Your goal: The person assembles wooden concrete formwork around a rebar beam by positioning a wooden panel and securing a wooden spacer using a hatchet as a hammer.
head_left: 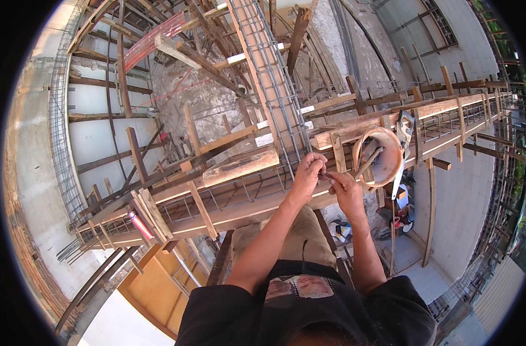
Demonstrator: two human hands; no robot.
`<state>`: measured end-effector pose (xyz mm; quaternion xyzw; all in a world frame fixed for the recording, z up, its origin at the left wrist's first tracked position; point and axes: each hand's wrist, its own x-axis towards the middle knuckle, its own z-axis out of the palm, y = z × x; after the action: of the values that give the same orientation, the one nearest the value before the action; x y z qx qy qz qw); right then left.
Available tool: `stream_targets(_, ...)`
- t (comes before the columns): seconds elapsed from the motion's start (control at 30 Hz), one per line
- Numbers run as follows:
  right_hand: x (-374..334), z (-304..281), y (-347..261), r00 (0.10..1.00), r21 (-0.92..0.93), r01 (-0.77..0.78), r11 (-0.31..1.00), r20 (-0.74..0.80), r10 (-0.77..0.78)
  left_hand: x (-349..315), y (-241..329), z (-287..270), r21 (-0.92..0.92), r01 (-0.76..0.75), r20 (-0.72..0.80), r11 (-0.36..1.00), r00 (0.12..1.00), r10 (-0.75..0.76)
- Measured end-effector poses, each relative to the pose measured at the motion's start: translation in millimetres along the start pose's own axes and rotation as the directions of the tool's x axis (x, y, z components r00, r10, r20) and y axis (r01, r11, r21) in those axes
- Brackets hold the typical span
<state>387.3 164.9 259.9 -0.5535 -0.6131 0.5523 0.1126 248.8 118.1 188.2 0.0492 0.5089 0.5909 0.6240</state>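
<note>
My left hand (pixel 309 172) and my right hand (pixel 346 188) meet in front of me above the wooden beam form (pixel 257 209). Both are closed, with fingertips pinched close together. A small dark piece seems to lie between them, too small to name. Just right of my right hand is a round, reddish-brown bucket (pixel 394 157), set against the form. A tool with a wooden handle (pixel 368 164) leans inside it; its head is partly hidden. Beside the bucket hangs a handsaw (pixel 405 134) with a pale grip, its blade pointing down.
A steel rebar cage (pixel 268 75) runs away from me along a plank. Left of my hands, a timber block (pixel 241 167) lies across the form. A pink bottle (pixel 140 225) rests farther left. Wooden props and planks stand below, over a lower floor (pixel 188 109).
</note>
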Motion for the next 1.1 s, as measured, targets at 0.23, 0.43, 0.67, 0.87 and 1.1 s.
stream_targets(0.23, -11.6, 23.7, 17.5, 0.982, -0.517, 0.116, 0.848, 0.187, -0.02, -69.6, 1.3, -31.7, 0.923, -0.282, 0.244, 0.261, 0.955, 0.17)
stream_targets(0.43, -9.3, 22.4, 42.0, 0.944, -0.127, 0.166, 0.978, 0.307, -0.12, -90.5, -3.8, -55.0, 0.96, -0.277, 0.278, 0.029, 0.96, -0.025)
stream_targets(0.67, 61.1, -33.4, 170.0, 0.875, -0.569, -0.325, 0.755, -0.484, 0.011, -122.8, -46.2, -132.9, 0.961, -0.029, 0.017, 0.275, 0.999, 0.047)
stream_targets(0.87, 97.1, -26.9, 211.3, 0.827, 0.288, -0.288, 0.914, -0.406, 0.388, -162.3, -73.6, -209.1, 0.872, 0.345, -0.34, 0.347, 0.937, -0.077)
stream_targets(1.1, 98.4, -43.6, 180.5, 0.721, 0.668, -0.213, 0.713, -0.386, 0.576, -238.4, -114.8, -283.1, 0.698, 0.529, -0.6, 0.482, 0.8, -0.01)
